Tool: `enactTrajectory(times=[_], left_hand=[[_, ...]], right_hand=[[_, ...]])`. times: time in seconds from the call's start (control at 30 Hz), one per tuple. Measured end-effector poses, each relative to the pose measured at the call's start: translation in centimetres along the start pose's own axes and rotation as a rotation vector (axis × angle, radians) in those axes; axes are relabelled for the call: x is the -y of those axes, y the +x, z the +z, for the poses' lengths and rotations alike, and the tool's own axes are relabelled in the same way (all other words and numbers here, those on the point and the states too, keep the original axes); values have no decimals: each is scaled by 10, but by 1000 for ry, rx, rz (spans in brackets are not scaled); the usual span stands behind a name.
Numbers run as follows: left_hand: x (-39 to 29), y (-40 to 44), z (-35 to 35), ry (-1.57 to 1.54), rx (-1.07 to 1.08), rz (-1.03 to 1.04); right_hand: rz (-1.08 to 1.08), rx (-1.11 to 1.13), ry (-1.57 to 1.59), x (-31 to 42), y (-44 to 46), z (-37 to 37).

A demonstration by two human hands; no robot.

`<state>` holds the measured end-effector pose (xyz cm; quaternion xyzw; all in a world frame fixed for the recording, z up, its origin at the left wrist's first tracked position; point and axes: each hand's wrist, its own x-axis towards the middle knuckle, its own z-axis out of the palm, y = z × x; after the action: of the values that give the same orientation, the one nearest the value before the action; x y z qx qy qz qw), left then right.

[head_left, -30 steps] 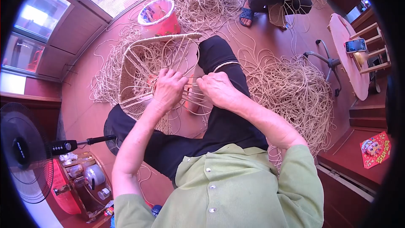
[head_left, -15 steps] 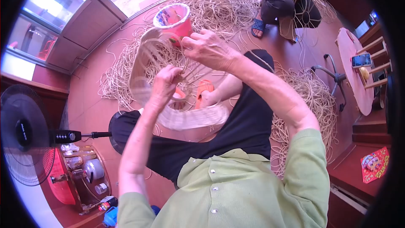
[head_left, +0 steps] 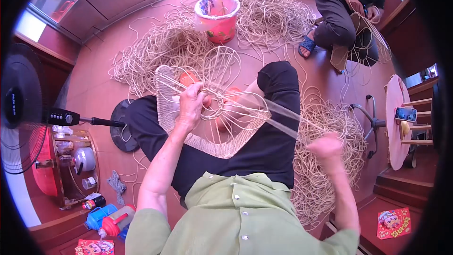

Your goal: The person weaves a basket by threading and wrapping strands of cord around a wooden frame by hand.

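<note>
A partly woven piece of pale cord (head_left: pixel 222 150) lies across my lap in the head view. It has a dense woven band along its left and lower edges and open loops around a central ring. My left hand (head_left: pixel 191 104) is closed on the cords just left of that ring. Out to the right, my right hand (head_left: pixel 325 146) is a fist blurred by motion. A pale cord (head_left: pixel 285 115), smeared into streaks, stretches from the piece's right corner toward this fist. The exact grip of its fingers is blurred.
Heaps of loose cord (head_left: pixel 330 160) cover the floor to the right and ahead. A pink bucket (head_left: pixel 221 26) stands ahead. At upper right a person (head_left: pixel 337 19) sits handling cords. To the left is a black fan (head_left: pixel 23 99); a phone (head_left: pixel 406 114) is at right.
My right hand has swung from above the piece far out to the right, drawing cord with it. The woven piece, blurred and tilted up before, now lies flatter across my lap. The view has shifted.
</note>
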<state>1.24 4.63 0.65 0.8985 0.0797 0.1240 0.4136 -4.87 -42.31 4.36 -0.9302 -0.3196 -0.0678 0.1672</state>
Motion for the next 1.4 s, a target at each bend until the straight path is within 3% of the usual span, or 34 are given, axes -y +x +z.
enactTrajectory(times=[0.03, 0.13, 0.17, 0.23, 0.3, 0.43, 0.47, 0.5, 0.53, 0.6, 0.63, 0.7, 0.77, 0.87, 0.93, 0.97, 1.03, 1.07, 1.13, 1.23, 1.33, 1.4], left_hand=[[10, 0, 2, 10, 26, 59], [-20, -2, -5, 279, 16, 172], [-42, -7, -6, 353, -25, 121], [-47, -10, -7, 533, -207, 263], [-52, -8, -9, 664, -334, 352], [-39, 14, 1, 348, -227, 654], [-34, 17, 6, 349, -235, 634], [-30, 21, 10, 351, -242, 615], [-28, 24, 13, 352, -249, 595], [-25, 22, 17, 323, -243, 612], [-23, 20, 18, 287, -253, 635], [-19, 13, 21, 196, -250, 635], [-18, 10, 22, 212, -257, 584], [-16, 15, 33, 232, -337, 541], [-16, 17, 40, 223, -390, 473], [-17, 17, 43, 234, -398, 431], [-21, 17, 44, 253, -380, 403], [-23, 17, 43, 268, -366, 388], [-23, 15, 42, 291, -327, 380], [-27, 16, 40, 319, -254, 349], [-30, 19, 32, 288, -149, 283], [-29, 18, 28, 257, -77, 272]], right_hand=[[110, -8, -287, -8, -6, -54], [229, -126, -355, -61, -69, -65], [404, -97, -217, -78, -82, -64], [738, -46, 71, -110, -97, -62], [668, -186, 117, -148, -74, -61], [438, -541, -60, -185, 92, -127], [438, -438, -74, -192, 142, -155], [331, -514, -129, -187, 195, -170], [-48, -622, -598, -190, 246, -181], [12, -544, -798, -192, 326, -181], [-54, -854, -192, -63, 346, -179], [-14, -853, -364, -47, 385, -152], [97, -839, -342, -52, 416, -131], [412, -334, -379, -50, 429, -113], [71, -435, -386, -44, 407, -60], [208, 60, -287, -20, 392, -42], [213, 366, -96, 9, 343, 3], [185, 595, 174, 16, 325, 19], [98, 658, 570, 9, 308, 79], [285, 585, 1296, 40, 305, 100], [304, 684, 1812, 39, 316, 129], [354, 683, 1860, 40, 315, 142]])
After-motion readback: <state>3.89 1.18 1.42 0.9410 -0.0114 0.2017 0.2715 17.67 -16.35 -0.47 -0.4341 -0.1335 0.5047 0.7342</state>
